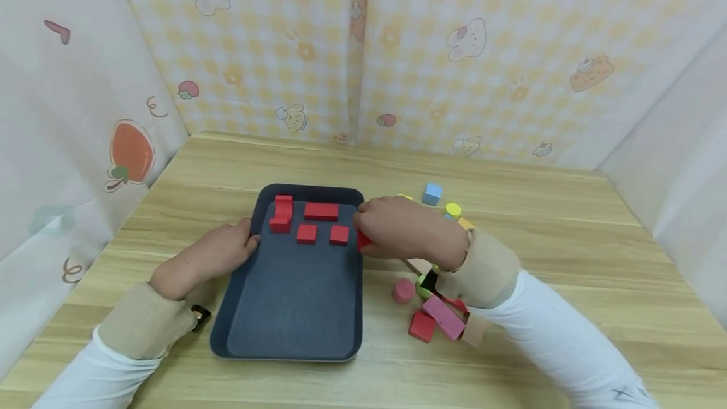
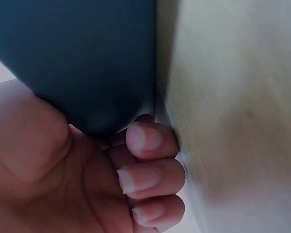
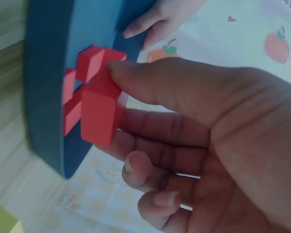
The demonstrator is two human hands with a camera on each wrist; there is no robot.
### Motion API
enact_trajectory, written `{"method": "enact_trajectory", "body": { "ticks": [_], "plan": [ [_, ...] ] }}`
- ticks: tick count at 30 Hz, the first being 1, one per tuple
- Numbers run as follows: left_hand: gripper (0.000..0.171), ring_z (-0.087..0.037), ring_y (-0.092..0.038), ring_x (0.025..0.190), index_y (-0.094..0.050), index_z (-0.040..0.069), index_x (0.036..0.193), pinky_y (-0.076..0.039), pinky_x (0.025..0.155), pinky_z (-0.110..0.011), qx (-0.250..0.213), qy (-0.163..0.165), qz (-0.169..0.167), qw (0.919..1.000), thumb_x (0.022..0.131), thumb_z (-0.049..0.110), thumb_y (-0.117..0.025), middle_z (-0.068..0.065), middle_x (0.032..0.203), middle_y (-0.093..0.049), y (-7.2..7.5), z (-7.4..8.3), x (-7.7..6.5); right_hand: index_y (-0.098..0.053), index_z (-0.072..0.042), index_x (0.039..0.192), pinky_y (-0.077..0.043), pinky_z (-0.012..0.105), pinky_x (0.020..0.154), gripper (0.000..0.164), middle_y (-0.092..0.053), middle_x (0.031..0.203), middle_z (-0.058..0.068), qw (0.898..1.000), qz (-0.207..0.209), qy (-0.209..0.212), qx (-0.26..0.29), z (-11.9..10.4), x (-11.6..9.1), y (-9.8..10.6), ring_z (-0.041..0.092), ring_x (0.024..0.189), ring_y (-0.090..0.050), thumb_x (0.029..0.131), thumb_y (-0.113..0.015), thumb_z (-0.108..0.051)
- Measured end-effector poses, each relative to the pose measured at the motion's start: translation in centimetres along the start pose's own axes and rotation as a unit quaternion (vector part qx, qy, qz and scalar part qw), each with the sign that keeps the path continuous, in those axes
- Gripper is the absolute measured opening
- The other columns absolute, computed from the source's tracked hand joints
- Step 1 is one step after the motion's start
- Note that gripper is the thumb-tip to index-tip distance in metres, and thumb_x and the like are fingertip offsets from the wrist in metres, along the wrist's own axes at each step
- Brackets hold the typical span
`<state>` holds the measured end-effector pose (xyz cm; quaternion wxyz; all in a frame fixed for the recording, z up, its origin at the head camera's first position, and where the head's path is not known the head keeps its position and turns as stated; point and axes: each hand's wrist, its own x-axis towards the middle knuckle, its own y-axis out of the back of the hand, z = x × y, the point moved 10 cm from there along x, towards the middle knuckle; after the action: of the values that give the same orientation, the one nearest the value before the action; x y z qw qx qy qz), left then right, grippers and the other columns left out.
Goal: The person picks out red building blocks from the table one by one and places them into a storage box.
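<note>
A dark blue-grey tray [image 1: 295, 295] lies on the table, with several red blocks in its far half. Among them are a notched block [image 1: 283, 214], a long flat block [image 1: 320, 211] and two small square ones. My left hand [image 1: 207, 252] holds the tray's left wall, thumb at the rim; the left wrist view shows its curled fingers [image 2: 152, 179] beside the tray. Over the tray's right rim, my right hand [image 1: 406, 229] pinches a red block [image 3: 99, 114] between thumb and fingers. In the head view that hand hides most of the block.
Right of the tray lie a pink cylinder [image 1: 404, 291], a red block [image 1: 422, 326], a pink block [image 1: 443, 317] and other pieces partly under the right forearm. Farther back are a blue cube [image 1: 432, 194] and a yellow cylinder [image 1: 452, 210]. A patterned curtain [image 1: 420, 81] borders the table.
</note>
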<state>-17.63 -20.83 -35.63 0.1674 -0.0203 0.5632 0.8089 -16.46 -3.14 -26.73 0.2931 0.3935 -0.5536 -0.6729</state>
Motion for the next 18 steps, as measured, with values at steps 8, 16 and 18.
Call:
{"method": "enact_trajectory", "body": {
  "ticks": [8, 16, 18],
  "plan": [
    [0.034, -0.022, -0.055, 0.071, -0.044, -0.015, 0.111, -0.045, 0.063, -0.039, 0.001, -0.003, 0.005, 1.0, 0.096, 0.015, -0.041, -0.014, 0.079, -0.058, 0.1, 0.0, 0.0, -0.065, -0.015, 0.088, -0.044, 0.024, 0.058, 0.018, -0.055, 0.079, -0.004, 1.0, 0.004, -0.007, -0.019, -0.9, 1.7, 1.2, 0.01, 0.069, -0.048, 0.084, -0.063, -0.033],
    [0.03, -0.02, -0.054, 0.066, -0.046, -0.013, 0.106, -0.044, 0.06, -0.038, 0.0, -0.002, 0.006, 1.0, 0.096, 0.015, -0.042, -0.01, 0.072, -0.054, 0.0, -0.1, 0.1, -0.066, -0.015, 0.094, -0.042, 0.025, 0.06, 0.022, -0.054, 0.078, -0.003, 1.0, 0.016, 0.0, -0.014, -1.6, 3.1, 2.0, 0.01, 0.071, -0.048, 0.084, -0.063, -0.035],
    [0.029, -0.02, -0.053, 0.066, -0.046, -0.013, 0.105, -0.044, 0.06, -0.037, 0.001, -0.001, 0.006, 1.0, 0.096, 0.015, -0.042, -0.01, 0.071, -0.054, 0.0, -0.1, 0.1, -0.066, -0.014, 0.096, -0.042, 0.025, 0.06, 0.024, -0.054, 0.078, -0.002, 1.0, 0.02, 0.001, -0.008, -1.8, 3.4, 2.2, 0.011, 0.071, -0.048, 0.085, -0.063, -0.034]
  ]
}}
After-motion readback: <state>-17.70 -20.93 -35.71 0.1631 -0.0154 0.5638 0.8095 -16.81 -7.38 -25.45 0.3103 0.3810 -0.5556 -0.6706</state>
